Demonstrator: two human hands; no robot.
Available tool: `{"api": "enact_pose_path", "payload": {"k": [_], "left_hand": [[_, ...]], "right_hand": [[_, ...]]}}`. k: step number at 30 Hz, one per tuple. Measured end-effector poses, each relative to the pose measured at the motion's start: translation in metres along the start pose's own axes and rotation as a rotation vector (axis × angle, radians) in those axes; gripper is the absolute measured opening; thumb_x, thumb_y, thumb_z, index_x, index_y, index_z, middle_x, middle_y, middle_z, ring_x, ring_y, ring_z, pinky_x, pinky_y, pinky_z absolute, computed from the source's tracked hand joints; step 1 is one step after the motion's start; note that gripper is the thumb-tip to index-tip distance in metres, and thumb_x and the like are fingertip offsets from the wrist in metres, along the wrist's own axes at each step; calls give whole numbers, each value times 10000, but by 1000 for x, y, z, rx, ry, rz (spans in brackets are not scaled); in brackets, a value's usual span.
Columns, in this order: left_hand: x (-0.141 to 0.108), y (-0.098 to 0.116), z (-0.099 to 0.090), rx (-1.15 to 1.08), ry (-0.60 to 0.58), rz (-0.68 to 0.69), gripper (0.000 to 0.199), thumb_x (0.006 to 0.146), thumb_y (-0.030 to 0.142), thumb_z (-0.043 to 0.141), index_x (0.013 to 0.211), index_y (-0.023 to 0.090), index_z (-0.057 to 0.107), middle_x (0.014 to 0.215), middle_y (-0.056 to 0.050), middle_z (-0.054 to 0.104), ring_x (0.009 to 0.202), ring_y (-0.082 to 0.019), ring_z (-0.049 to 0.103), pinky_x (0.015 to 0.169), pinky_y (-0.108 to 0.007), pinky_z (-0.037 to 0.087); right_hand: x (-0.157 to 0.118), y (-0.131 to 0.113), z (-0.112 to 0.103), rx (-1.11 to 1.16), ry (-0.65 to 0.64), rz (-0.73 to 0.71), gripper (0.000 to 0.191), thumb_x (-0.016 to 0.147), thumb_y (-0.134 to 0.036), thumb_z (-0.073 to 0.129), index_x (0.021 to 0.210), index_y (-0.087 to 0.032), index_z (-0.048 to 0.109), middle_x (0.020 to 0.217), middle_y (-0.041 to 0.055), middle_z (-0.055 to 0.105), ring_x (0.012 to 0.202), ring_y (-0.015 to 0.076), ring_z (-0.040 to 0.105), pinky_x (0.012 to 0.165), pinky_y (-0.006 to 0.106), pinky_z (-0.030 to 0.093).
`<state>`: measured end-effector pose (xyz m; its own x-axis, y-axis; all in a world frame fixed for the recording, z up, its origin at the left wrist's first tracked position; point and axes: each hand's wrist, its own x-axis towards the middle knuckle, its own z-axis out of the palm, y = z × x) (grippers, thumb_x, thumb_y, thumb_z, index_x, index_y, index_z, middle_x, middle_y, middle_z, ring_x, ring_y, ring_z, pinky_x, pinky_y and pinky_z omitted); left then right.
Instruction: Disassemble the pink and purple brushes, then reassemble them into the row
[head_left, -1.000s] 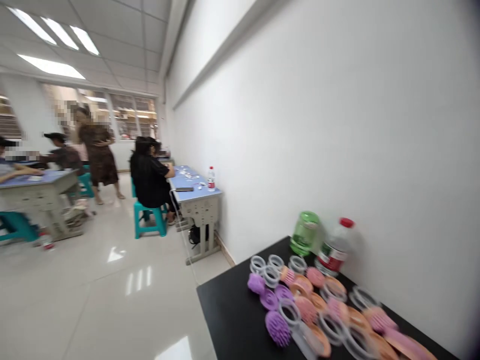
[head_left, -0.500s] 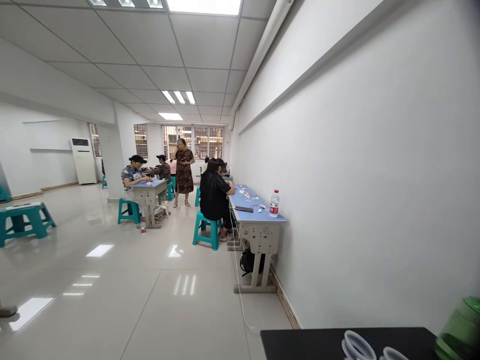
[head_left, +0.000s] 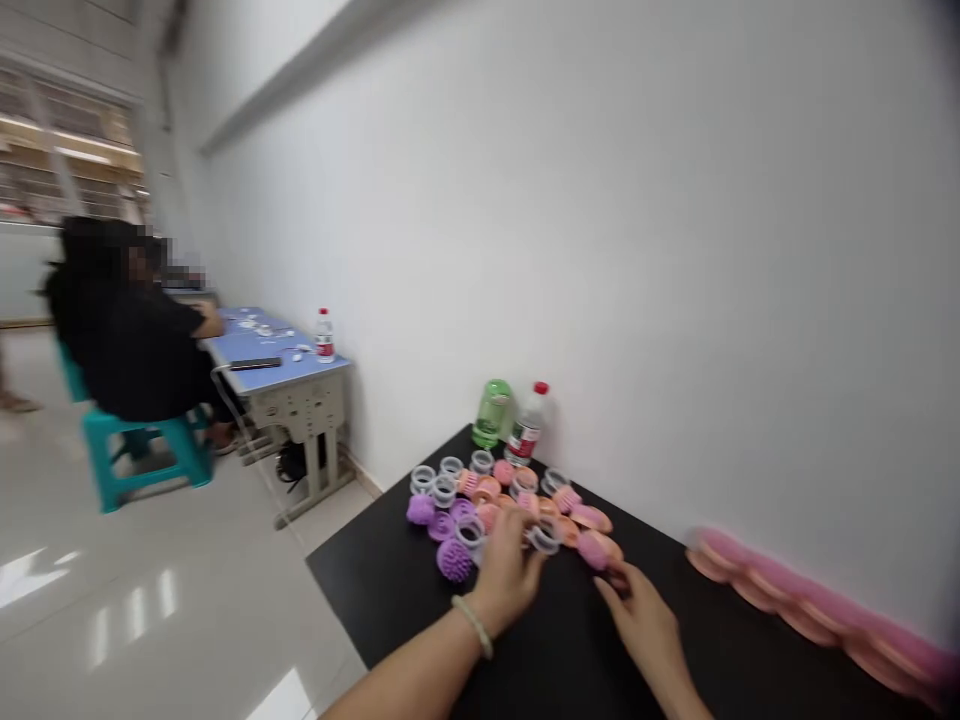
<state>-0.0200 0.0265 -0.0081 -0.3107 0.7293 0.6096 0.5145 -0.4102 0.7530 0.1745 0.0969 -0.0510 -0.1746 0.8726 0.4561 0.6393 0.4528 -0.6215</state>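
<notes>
On the black table (head_left: 555, 640) lies a cluster of small parts: clear plastic rings (head_left: 423, 480), bristled purple pieces (head_left: 454, 560) and pink and orange pieces (head_left: 504, 473). My left hand (head_left: 511, 572), with a pale bracelet on its wrist, reaches into the cluster. Its thumb and fingers close around a clear ring (head_left: 545, 538). To the right, my right hand (head_left: 641, 615) pinches the edge of a rounded pink and orange piece (head_left: 596, 550) at the cluster's side. Some blur softens the fingers.
Along the wall a row of pink and orange pieces (head_left: 814, 605) lines the table's right side. A green bottle (head_left: 492, 412) and a red-capped water bottle (head_left: 528, 425) stand behind the cluster. Left, a person in black (head_left: 135, 320) sits at a blue desk (head_left: 259, 375).
My view has swung right and down from the room to the black table. Both my hands now show among the parts; neither was in view before.
</notes>
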Motion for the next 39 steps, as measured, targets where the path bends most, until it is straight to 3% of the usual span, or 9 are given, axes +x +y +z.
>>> {"api": "enact_pose_path", "payload": {"k": [3,7,11,15,21,28,33,35,39], "left_hand": [[8,-2,-11,-50,45,-5,267,831,71,520,1055,211,489,1037,-68,545,950,-225,554,825,-399,508],[10,1,-17,-57,80,-12,245,844,77,499,1049,210,483,1024,-54,526,943,-210,552,817,-375,505],[10,1,-14,-47,82,6,202,856,115,514,1033,212,494,1009,-48,534,920,-204,557,786,-351,508],[12,-1,-16,-26,86,24,204,852,133,535,1039,209,509,1020,-58,555,932,-216,567,785,-357,513],[16,-5,-24,73,125,7,208,850,166,544,1055,203,535,1051,-83,592,1001,-255,575,848,-414,504],[16,-1,-22,63,103,9,205,817,154,553,1015,211,542,999,-67,599,943,-245,592,805,-385,514],[14,3,-20,56,90,12,210,803,120,552,991,212,541,971,-51,582,890,-224,579,770,-360,505],[13,3,-20,46,82,14,203,812,127,556,997,211,545,984,-55,583,905,-227,577,771,-363,507],[13,1,-19,26,58,1,203,833,140,551,1023,213,545,1012,-68,578,943,-239,576,796,-390,512]], "right_hand": [[18,19,13,-2,6,-23,202,887,-369,594,988,-206,660,945,80,685,849,253,663,713,379,567],[32,22,24,-11,77,-59,370,851,-384,544,1159,-187,601,1183,162,602,1124,355,533,845,470,509],[43,13,26,6,61,-89,421,786,-330,601,1186,-198,606,1224,145,587,1144,358,489,975,518,424],[50,5,26,91,13,-89,382,722,-245,615,1101,-237,657,1140,107,647,1076,343,522,974,497,426],[45,-2,14,328,47,84,364,665,-389,720,983,-230,641,1032,96,690,1034,338,592,947,489,460],[42,-25,-1,778,-6,302,526,709,-590,718,1040,-193,619,899,64,706,781,234,671,697,358,535],[38,-43,-14,949,-176,349,497,681,-572,768,967,-180,666,748,23,673,638,181,613,599,322,506],[33,-50,-13,948,-308,360,516,649,-458,820,1049,-166,672,742,20,682,623,176,619,589,318,506],[29,-61,6,864,-497,384,768,573,-234,823,1297,-165,576,572,-68,614,502,153,587,531,290,483]]}}
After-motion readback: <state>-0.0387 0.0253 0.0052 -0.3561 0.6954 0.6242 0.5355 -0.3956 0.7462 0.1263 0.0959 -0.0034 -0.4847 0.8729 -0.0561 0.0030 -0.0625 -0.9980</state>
